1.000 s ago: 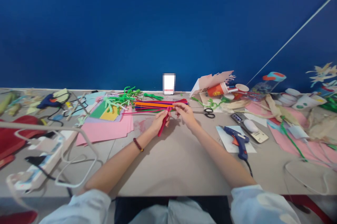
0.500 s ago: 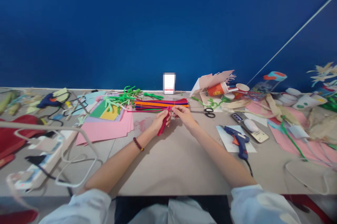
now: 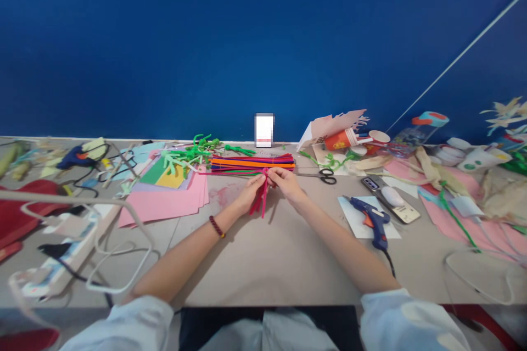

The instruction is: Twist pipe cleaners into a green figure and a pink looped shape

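Observation:
Between my hands, over the middle of the table, is a small bunch of magenta pipe cleaners [image 3: 264, 201] with strands hanging down toward me. My left hand [image 3: 252, 190] is closed around the bunch from the left side. From the right, my right hand [image 3: 285, 182] pinches the pipe cleaners at their looped upper end, fingertips close to those of the left. Just beyond both hands lies a bundle of coloured pipe cleaners [image 3: 247, 163], with orange, red, purple and blue among them. Black-handled scissors [image 3: 328, 176] lie right of the bundle.
Pink paper sheets [image 3: 164, 205] and green twisted pipe cleaners [image 3: 200, 148] lie on the left. A blue glue gun [image 3: 370, 216] rests on light paper at right, near a phone [image 3: 405, 212] and white mouse [image 3: 392, 196]. A power strip [image 3: 74, 252] with cables stands at front left.
The magenta strands have spread apart, with one now hanging straight down toward me. My right hand has shifted slightly, staying at the upper end of the bunch.

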Action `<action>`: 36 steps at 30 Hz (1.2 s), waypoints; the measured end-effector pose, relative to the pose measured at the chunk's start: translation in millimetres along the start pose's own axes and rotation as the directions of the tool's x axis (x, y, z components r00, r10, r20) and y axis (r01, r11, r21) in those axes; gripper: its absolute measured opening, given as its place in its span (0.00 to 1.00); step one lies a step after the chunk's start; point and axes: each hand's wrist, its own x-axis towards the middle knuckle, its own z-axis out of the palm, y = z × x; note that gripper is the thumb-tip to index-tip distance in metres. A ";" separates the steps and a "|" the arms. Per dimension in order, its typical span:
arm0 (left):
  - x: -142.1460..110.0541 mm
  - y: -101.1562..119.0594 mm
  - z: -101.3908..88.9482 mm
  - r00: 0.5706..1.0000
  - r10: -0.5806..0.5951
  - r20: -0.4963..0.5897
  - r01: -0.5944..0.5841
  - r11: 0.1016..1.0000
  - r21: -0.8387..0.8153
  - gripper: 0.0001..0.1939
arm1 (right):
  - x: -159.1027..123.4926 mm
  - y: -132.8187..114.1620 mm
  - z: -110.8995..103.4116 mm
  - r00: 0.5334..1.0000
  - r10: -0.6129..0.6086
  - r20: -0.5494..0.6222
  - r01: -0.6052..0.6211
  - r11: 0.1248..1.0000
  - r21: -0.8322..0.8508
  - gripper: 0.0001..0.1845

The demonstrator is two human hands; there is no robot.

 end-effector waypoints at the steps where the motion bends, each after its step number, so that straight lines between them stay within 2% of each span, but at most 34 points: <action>1: 0.2 -1.3 -0.1 1.000 -0.004 -0.001 0.004 1.000 -0.006 0.18 | 0.2 0.9 0.6 1.000 -0.012 -0.002 0.012 1.000 -0.012 0.22; 5: 2.1 -7.0 -0.6 1.000 -0.016 -0.001 0.016 0.999 -0.031 0.17 | 0.7 5.1 2.9 0.999 -0.044 -0.009 0.043 0.999 -0.020 0.24; 9: 4.2 -5.5 -1.2 0.999 0.005 -0.040 -0.007 0.999 -0.044 0.17 | -0.6 5.5 6.4 0.998 -0.019 -0.054 0.020 1.000 0.016 0.24; 12: 3.3 1.3 -2.9 0.984 0.145 -0.108 -0.131 0.983 0.129 0.14 | -1.4 5.5 7.8 0.992 -0.008 -0.128 0.009 1.000 0.008 0.24; 15: 0.8 7.4 -4.1 0.926 0.355 -0.125 -0.293 0.888 0.354 0.12 | -1.3 8.6 6.9 0.983 -0.043 -0.176 0.035 0.998 -0.050 0.22; 18: 0.0 8.7 -3.7 0.893 0.439 -0.101 -0.359 0.827 0.432 0.10 | -0.6 13.6 4.8 0.976 -0.119 -0.182 0.098 0.988 -0.119 0.18; 23: 3.3 5.3 -4.1 0.901 0.416 -0.121 -0.319 0.826 0.466 0.10 | -0.5 17.4 3.1 0.975 -0.165 -0.146 0.144 0.979 -0.146 0.14; 31: 4.5 4.9 -2.9 0.935 0.331 -0.127 -0.270 0.896 0.353 0.09 | -1.5 16.4 2.5 0.976 -0.161 -0.144 0.140 0.979 -0.146 0.13; 36: 4.7 3.5 -1.5 0.906 0.386 -0.170 -0.333 0.902 0.274 0.06 | -1.2 14.3 5.1 0.981 -0.122 -0.152 0.107 0.989 -0.104 0.15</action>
